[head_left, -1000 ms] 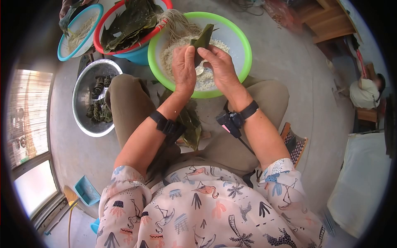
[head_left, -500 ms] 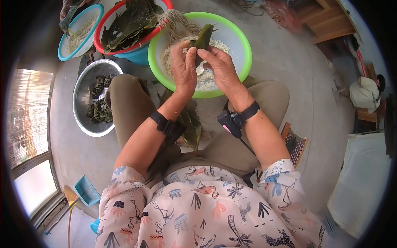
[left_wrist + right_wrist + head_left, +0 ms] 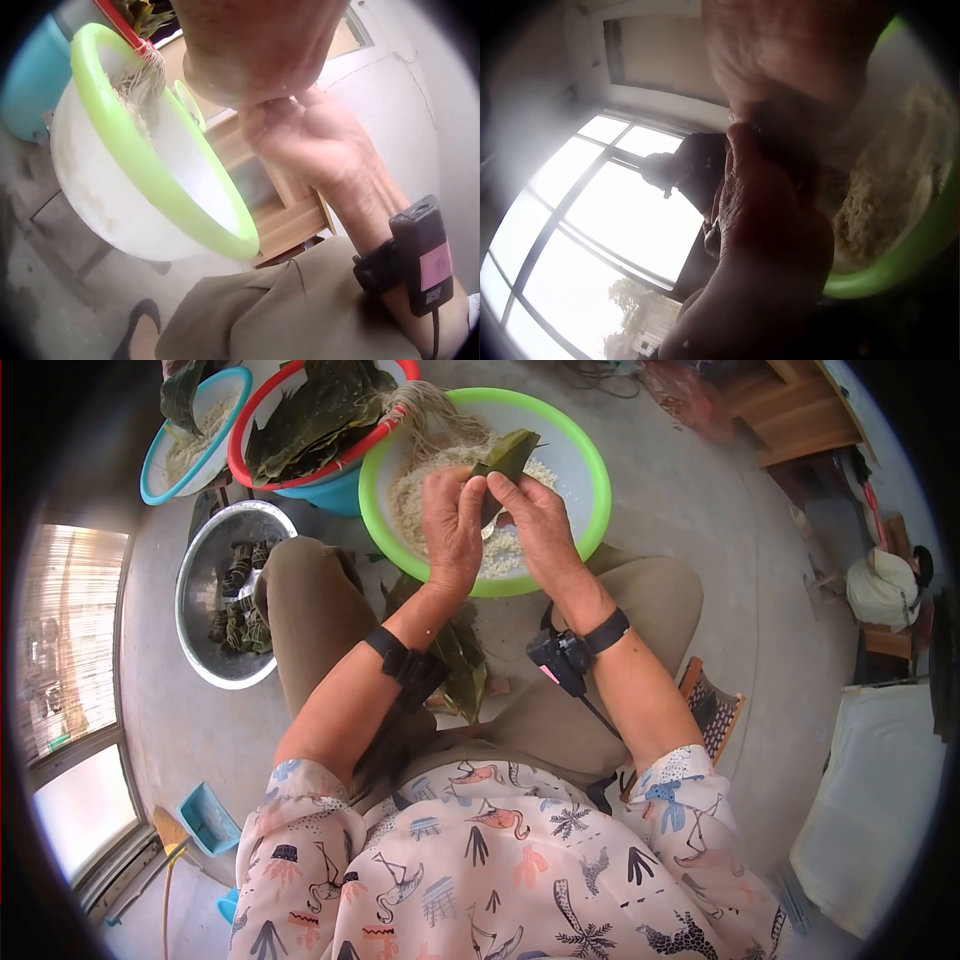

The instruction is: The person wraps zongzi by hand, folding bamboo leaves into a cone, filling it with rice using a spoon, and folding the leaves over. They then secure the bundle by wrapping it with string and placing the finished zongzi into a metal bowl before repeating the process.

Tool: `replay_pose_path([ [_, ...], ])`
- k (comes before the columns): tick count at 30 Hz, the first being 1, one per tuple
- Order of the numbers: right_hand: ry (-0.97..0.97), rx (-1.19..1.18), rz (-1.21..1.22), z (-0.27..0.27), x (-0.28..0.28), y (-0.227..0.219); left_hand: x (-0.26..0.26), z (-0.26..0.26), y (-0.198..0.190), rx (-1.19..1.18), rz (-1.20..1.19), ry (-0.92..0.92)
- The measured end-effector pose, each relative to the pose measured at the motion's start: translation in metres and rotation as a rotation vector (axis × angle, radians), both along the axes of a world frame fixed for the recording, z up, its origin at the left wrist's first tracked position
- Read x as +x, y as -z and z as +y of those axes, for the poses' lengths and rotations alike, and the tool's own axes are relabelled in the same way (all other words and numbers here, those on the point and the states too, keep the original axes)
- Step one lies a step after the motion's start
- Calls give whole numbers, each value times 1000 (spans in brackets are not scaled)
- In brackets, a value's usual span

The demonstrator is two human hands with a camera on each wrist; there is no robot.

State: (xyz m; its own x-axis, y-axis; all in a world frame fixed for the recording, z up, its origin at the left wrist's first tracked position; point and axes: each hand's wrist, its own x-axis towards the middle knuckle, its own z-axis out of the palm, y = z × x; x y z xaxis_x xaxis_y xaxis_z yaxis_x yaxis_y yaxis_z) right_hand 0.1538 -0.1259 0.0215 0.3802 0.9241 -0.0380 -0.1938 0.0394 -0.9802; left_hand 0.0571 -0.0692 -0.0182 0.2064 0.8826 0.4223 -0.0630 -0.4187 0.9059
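Both hands meet over a green-rimmed bowl (image 3: 598, 510) of white rice (image 3: 405, 500) in the head view. A folded dark green leaf (image 3: 510, 452) stands up between them. The left hand (image 3: 453, 530) grips its lower left side, thumb upright. The right hand (image 3: 541, 530) pinches the leaf from the right with its thumb against it. Just below the fingers a pale spoon (image 3: 488, 531) shows in the rice. In the left wrist view the right hand (image 3: 315, 142) faces the left hand (image 3: 255, 45); the leaf is hidden there.
A red-rimmed basin (image 3: 237, 445) holds loose leaves, with a bundle of strings (image 3: 430, 405) over its edge. At left stand a blue-rimmed basin (image 3: 150, 475) of rice and a metal basin (image 3: 190, 630) with several wrapped bundles. Leaves (image 3: 462, 665) lie between the legs.
The folded leaf has tipped to the right, and both hands have shifted slightly right with it. At the upper left, another leaf has moved over the blue-rimmed basin.
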Motion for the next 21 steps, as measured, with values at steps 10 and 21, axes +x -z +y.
replay_pose_path([
  [10,59,-42,98,-2,-1,4,-2,-1,-4,-50,68,26],
  [21,20,-68,98,-5,3,4,-5,-4,-4,-84,82,50],
])
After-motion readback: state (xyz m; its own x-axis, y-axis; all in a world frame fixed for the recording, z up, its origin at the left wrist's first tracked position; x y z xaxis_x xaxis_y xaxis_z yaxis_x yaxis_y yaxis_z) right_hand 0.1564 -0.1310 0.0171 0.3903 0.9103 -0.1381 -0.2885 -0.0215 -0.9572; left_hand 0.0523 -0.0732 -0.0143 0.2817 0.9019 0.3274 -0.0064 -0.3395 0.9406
